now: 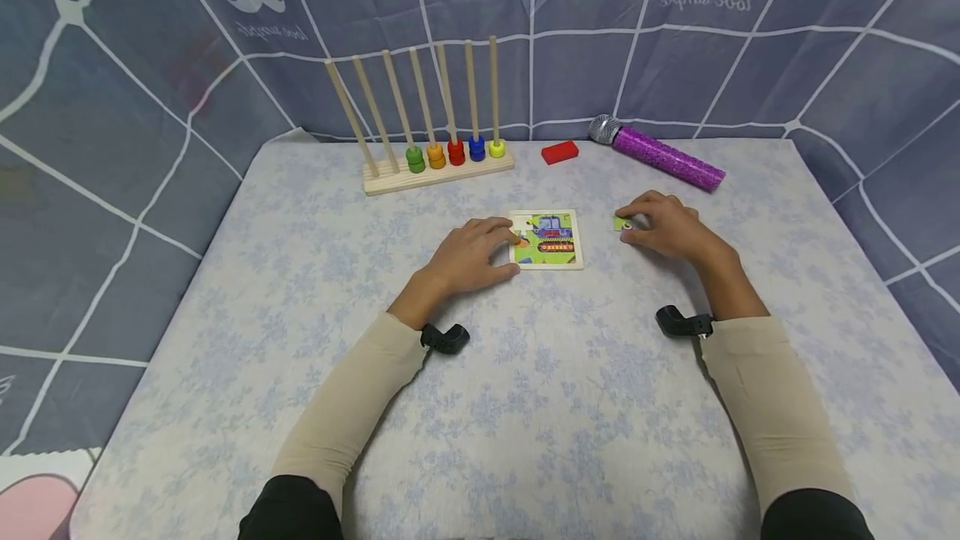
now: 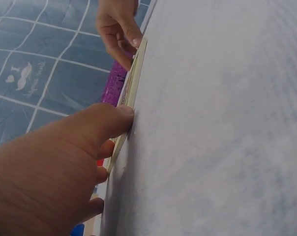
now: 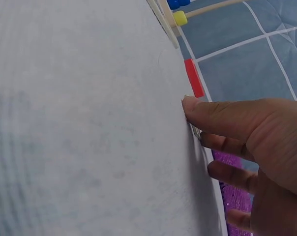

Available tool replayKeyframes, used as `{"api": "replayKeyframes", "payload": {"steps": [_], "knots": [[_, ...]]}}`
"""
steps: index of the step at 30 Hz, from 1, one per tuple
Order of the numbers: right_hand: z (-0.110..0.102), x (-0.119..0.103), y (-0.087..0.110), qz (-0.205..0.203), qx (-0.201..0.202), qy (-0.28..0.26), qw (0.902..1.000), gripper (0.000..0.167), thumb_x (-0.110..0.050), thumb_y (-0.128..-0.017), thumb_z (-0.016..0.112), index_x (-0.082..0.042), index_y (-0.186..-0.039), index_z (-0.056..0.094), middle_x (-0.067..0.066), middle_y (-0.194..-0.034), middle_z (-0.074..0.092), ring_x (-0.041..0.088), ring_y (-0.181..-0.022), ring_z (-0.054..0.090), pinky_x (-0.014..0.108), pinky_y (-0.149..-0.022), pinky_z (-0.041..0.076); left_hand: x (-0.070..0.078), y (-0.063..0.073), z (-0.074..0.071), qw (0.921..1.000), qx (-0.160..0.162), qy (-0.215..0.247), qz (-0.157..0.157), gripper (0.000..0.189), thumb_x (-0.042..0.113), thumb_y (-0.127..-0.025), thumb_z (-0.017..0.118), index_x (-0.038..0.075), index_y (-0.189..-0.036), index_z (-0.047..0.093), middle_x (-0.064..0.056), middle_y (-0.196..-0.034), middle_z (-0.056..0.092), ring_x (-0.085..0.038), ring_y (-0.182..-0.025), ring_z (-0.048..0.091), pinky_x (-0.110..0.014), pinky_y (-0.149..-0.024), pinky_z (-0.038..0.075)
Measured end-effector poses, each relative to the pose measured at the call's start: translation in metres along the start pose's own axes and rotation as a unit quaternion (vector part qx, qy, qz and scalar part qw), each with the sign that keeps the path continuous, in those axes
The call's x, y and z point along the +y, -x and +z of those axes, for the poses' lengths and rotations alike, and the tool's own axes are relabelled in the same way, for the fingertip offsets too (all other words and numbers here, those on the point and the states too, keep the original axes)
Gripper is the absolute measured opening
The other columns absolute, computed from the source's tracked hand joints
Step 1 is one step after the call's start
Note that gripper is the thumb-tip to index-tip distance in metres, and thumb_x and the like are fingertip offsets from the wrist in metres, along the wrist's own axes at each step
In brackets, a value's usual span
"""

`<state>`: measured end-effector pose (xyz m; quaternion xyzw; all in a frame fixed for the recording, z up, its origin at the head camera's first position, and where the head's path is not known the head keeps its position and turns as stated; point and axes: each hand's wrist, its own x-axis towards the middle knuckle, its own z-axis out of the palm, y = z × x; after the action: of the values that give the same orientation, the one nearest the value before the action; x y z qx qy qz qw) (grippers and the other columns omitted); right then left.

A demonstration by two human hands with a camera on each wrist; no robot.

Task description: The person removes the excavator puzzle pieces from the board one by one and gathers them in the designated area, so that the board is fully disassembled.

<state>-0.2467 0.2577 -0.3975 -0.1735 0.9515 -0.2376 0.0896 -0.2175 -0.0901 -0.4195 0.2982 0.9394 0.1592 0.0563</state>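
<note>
My left hand [image 1: 468, 258] holds a small wooden-framed jigsaw puzzle [image 1: 555, 266] at its left side, thumb at the near corner and fingers over the left edge. The puzzle picture shows a blue and red tracked vehicle on green; its left part is partly hidden by my fingers. To the right of the frame, my right hand [image 1: 667, 226] pinches a small green puzzle piece [image 1: 620, 224] between thumb and fingers, low over the table. In the right wrist view the thumb covers most of that piece.
Behind the puzzle stands a wooden peg rack [image 1: 442, 179] with coloured rings on several of its tall pegs. A red block [image 1: 559, 152] and a purple glittery microphone [image 1: 667, 158] lie at the back of the cloth-covered table [image 1: 540, 407]. A grey-blue curtain [image 1: 577, 73] hangs behind.
</note>
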Motion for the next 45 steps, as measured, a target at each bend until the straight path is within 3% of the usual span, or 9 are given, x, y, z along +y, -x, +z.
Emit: {"api": "replayKeyframes", "payload": {"steps": [9,15,19,22,26,30,38,45], "knots": [[0.005,0.004,-0.002,0.005,-0.002,-0.038,0.9993,0.045,-0.017,-0.095,0.073,-0.001,-0.136,0.061,0.026,-0.138,0.048,0.052,-0.132,0.033,0.078,-0.097,0.018,0.0,0.002,0.0,1.0,0.0,-0.004,-0.002,0.051,0.048,-0.098,0.063,0.022,-0.141,0.059,-0.005,-0.156,0.041,-0.029,-0.141,0.038,-0.052,-0.107,0.036],[0.003,0.003,-0.004,0.008,-0.009,-0.053,0.9985,0.061,-0.023,-0.095,0.073,-0.006,-0.148,0.048,0.023,-0.139,0.049,0.046,-0.127,0.038,0.076,-0.098,0.02,-0.002,0.001,0.0,0.9999,0.004,-0.01,0.004,0.05,0.048,-0.098,0.063,0.022,-0.14,0.059,-0.005,-0.156,0.041,-0.03,-0.14,0.038,-0.052,-0.107,0.036],[0.003,-0.016,-0.009,-0.008,-0.009,-0.045,0.9989,0.061,-0.029,-0.098,0.07,-0.009,-0.15,0.046,0.021,-0.144,0.047,0.045,-0.127,0.038,0.073,-0.097,0.019,-0.001,0.001,-0.001,0.9999,0.005,-0.015,0.006,0.05,0.048,-0.099,0.063,0.021,-0.14,0.059,-0.005,-0.156,0.041,-0.03,-0.141,0.039,-0.052,-0.107,0.036],[0.009,-0.041,-0.019,-0.046,-0.015,-0.028,0.9984,0.054,-0.026,-0.098,0.069,-0.009,-0.146,0.052,0.02,-0.145,0.047,0.042,-0.125,0.04,0.067,-0.095,0.023,0.0,0.002,-0.002,0.9999,0.006,-0.012,0.005,0.05,0.048,-0.099,0.063,0.021,-0.141,0.058,-0.005,-0.156,0.041,-0.03,-0.141,0.038,-0.052,-0.108,0.035],[0.021,-0.076,-0.039,-0.097,-0.035,0.001,0.9946,0.037,-0.019,-0.1,0.065,-0.013,-0.136,0.063,0.016,-0.135,0.054,0.037,-0.122,0.044,0.064,-0.094,0.027,-0.002,0.003,-0.002,0.9999,0.007,-0.007,0.004,0.049,0.048,-0.098,0.063,0.022,-0.14,0.059,-0.006,-0.156,0.041,-0.031,-0.141,0.038,-0.053,-0.108,0.035],[0.033,-0.101,-0.058,-0.109,-0.062,0.052,0.9907,0.034,-0.009,-0.103,0.056,-0.02,-0.133,0.066,0.014,-0.123,0.054,0.034,-0.111,0.046,0.061,-0.091,0.031,-0.002,0.003,-0.001,1.0,0.002,0.0,0.003,0.049,0.048,-0.099,0.063,0.022,-0.14,0.059,-0.005,-0.157,0.04,-0.031,-0.142,0.037,-0.054,-0.108,0.035],[0.045,-0.114,-0.065,-0.083,-0.058,0.093,0.9906,0.028,-0.005,-0.103,0.052,-0.018,-0.122,0.068,0.013,-0.117,0.054,0.034,-0.108,0.048,0.061,-0.093,0.037,0.0,0.0,0.0,1.0,-0.002,-0.006,0.005,0.05,0.049,-0.099,0.061,0.023,-0.142,0.058,-0.004,-0.157,0.039,-0.03,-0.142,0.036,-0.053,-0.109,0.034],[0.047,-0.113,-0.064,-0.093,-0.058,0.075,0.9911,0.025,-0.004,-0.101,0.054,-0.016,-0.119,0.067,0.016,-0.122,0.052,0.036,-0.113,0.046,0.06,-0.092,0.037,-0.002,0.002,0.002,1.0,0.002,-0.007,0.004,0.05,0.049,-0.099,0.061,0.023,-0.141,0.058,-0.004,-0.157,0.041,-0.03,-0.141,0.037,-0.052,-0.109,0.035]]}}
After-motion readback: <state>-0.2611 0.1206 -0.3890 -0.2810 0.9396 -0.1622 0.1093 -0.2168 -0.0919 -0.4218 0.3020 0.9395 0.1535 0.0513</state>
